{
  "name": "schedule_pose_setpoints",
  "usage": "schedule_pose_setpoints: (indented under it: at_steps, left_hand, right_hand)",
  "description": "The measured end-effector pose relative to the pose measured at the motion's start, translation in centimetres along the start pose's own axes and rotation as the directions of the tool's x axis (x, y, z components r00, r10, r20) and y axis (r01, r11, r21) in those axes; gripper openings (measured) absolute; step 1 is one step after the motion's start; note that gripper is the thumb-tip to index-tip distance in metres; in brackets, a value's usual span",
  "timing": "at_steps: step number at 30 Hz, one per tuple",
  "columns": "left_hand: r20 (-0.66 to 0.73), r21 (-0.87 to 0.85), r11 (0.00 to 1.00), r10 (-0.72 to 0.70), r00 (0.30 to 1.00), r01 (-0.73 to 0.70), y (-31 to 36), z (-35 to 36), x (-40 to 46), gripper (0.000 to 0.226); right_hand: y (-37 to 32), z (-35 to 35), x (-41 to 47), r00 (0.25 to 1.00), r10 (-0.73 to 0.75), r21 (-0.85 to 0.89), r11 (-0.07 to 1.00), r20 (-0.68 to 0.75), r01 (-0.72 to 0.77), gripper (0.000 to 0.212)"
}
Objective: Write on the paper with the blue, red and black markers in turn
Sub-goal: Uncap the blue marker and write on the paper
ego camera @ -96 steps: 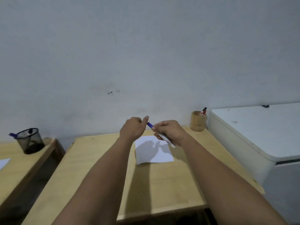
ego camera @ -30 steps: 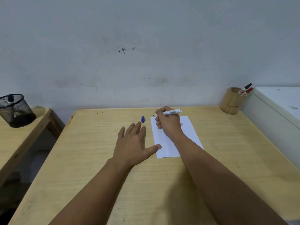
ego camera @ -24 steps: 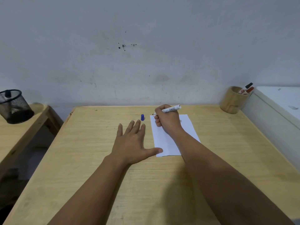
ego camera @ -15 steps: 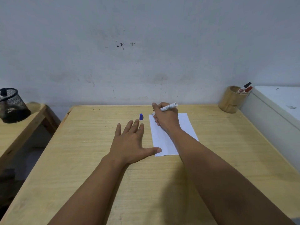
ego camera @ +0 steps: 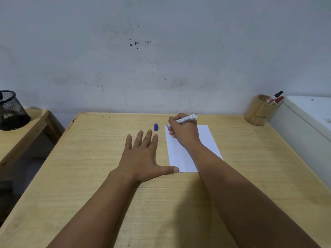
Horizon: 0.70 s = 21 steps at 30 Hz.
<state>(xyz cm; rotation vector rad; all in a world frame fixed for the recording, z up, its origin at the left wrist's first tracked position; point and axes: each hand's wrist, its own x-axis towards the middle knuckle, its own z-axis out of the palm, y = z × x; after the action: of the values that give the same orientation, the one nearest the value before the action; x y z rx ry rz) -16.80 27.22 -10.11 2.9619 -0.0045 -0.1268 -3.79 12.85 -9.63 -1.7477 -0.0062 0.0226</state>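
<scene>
**Blue marker at the top of the paper**

The counter (ego camera: 89, 158) is carrying everything within easy reach, and the paper (ego camera: 209, 140) is lying near its far middle, squarely ahead of the person, probably so both arms can be working over it without stretching. The left hand (ego camera: 141, 158) is lying flat on the counter just beside the paper, its fingers (ego camera: 146, 138) spread fully open and gripping nothing; only the thumb is reaching across to touch the sheet's near left corner, which looks meant to be pinning it against sliding. The right hand (ego camera: 184, 133) is resting on the paper's upper part, its fingers curling shut around the marker (ego camera: 186, 119) in a writing grip. The barrel is tilting up and to the right, while the tip is pointing down at the sheet's top left corner; whether it is touching cannot be told, and no ink is showing on the visible paper. The cup (ego camera: 258, 113) is standing at the far right corner, holding the red and black markers (ego camera: 275, 99) ready for later turns. The blue cap (ego camera: 156, 127) is standing upright just left of the paper, parked beyond the left fingertips.
</scene>
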Motion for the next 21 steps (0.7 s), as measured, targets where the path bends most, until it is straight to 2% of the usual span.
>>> schedule_pose_setpoints:
  at_steps: [21]
  left_hand:
    - [-0.022, -0.002, 1.000, 0.000, 1.000, 0.000, -0.01, 0.15, 0.01, 0.144]
  right_hand:
    - [0.52, 0.27, 0.28, 0.999, -0.050, -0.113, 0.992, 0.019, 0.052, 0.024]
